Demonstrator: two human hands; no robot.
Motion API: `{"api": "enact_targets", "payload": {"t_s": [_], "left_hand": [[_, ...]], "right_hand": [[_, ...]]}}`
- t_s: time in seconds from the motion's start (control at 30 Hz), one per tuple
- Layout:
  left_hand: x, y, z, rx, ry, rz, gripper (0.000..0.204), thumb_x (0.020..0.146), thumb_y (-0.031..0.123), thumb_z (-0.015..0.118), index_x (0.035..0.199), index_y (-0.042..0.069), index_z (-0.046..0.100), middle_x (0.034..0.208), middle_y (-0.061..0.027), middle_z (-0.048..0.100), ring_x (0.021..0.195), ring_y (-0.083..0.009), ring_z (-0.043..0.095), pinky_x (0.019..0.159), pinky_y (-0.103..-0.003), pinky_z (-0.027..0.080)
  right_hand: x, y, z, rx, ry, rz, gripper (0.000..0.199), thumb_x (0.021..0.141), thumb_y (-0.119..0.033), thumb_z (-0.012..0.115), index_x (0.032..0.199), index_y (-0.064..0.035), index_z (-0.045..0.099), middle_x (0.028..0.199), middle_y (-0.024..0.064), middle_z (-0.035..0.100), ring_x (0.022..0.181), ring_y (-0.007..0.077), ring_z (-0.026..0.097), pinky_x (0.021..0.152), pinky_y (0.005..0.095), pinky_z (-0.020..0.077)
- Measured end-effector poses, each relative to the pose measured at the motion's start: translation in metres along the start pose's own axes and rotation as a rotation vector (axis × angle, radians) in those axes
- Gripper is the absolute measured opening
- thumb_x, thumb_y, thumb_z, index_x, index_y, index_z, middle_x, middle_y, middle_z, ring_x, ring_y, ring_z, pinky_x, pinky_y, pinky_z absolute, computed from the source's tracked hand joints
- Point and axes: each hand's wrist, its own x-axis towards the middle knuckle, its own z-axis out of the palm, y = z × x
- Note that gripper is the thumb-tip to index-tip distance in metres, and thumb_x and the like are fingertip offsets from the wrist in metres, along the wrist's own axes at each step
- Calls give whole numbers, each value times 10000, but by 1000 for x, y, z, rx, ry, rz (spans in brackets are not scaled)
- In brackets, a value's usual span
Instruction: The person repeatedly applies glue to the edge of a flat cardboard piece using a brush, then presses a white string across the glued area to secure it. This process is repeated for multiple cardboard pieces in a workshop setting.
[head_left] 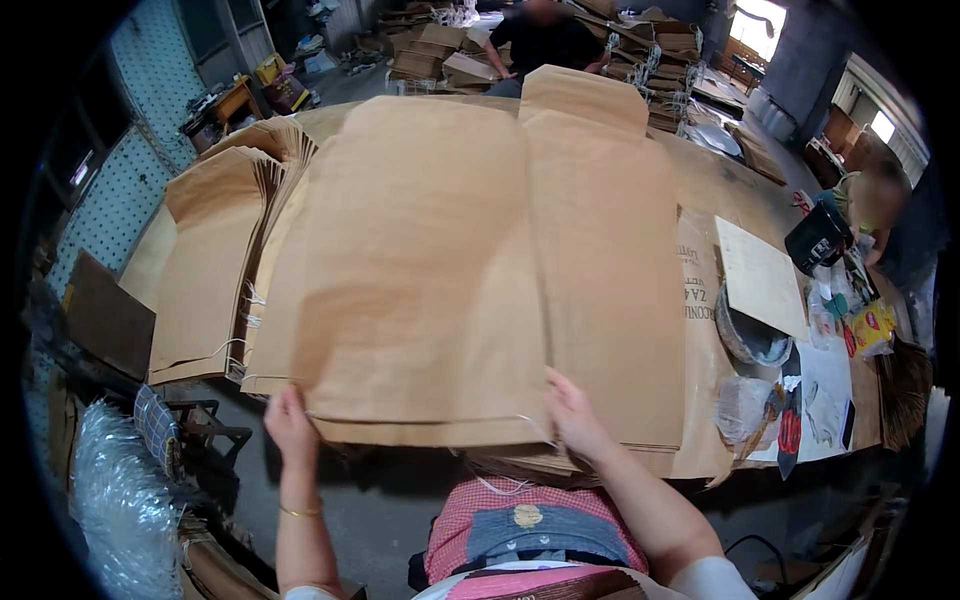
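A large brown kraft paper sack (420,270) spreads before me, its near edge folded over and a white thread hanging at the right corner. My left hand (291,425) is closed on its near left corner. At the near right corner, my right hand (575,415) pinches the edge between thumb and fingers. Under and beside its right side lies a pile of similar sacks (610,290). To the left, a thick stack of sacks (200,260) fans out, with white threads along its side.
On the table's right are a white board (760,275) across a round basin (760,345), red-handled scissors (789,425), a clear plastic bag (740,405) and a yellow packet (872,330). One person (545,45) is across the table, another at far right. A stool (215,430) stands lower left.
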Motion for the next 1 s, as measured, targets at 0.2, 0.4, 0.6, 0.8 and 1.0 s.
{"api": "enact_targets", "payload": {"t_s": [0.2,0.4,0.6,0.8,1.0], "left_hand": [[121,-121,-42,252,-22,-79,364,956,214,502,669,-8,473,558,-5,390,557,-80,354,500,-286,316],[122,-132,-13,828,-88,-67,271,912,224,545,1038,-7,610,840,-148,630,778,-311,598,735,-417,474],[21,48,49,128,-533,69,357,886,130,587,1208,-14,539,1152,-181,584,1029,-313,571,890,-397,460],[-60,94,138,-20,-898,184,635,853,90,607,1375,-87,291,1422,-275,333,1350,-367,310,1118,-406,258],[-72,89,172,-364,-864,-75,575,879,-47,451,1421,-44,260,1479,-182,301,1385,-265,276,1137,-347,209]], "right_hand": [[83,7,118,37,-208,202,412,874,-27,428,1283,-50,469,674,14,576,514,86,503,423,257,389],[11,-26,85,40,-608,443,627,912,-217,576,1432,-62,263,754,34,571,632,88,538,534,234,449],[-94,-109,-90,-325,-80,354,177,885,-105,619,1030,-22,678,792,78,666,718,128,628,633,278,514],[-166,-121,-228,-1606,813,231,318,839,-73,515,1131,-98,637,976,155,560,919,323,576,750,379,459],[-200,-91,-258,-1573,740,-49,380,745,45,536,1084,-90,641,955,128,573,885,330,590,761,401,483]]}}
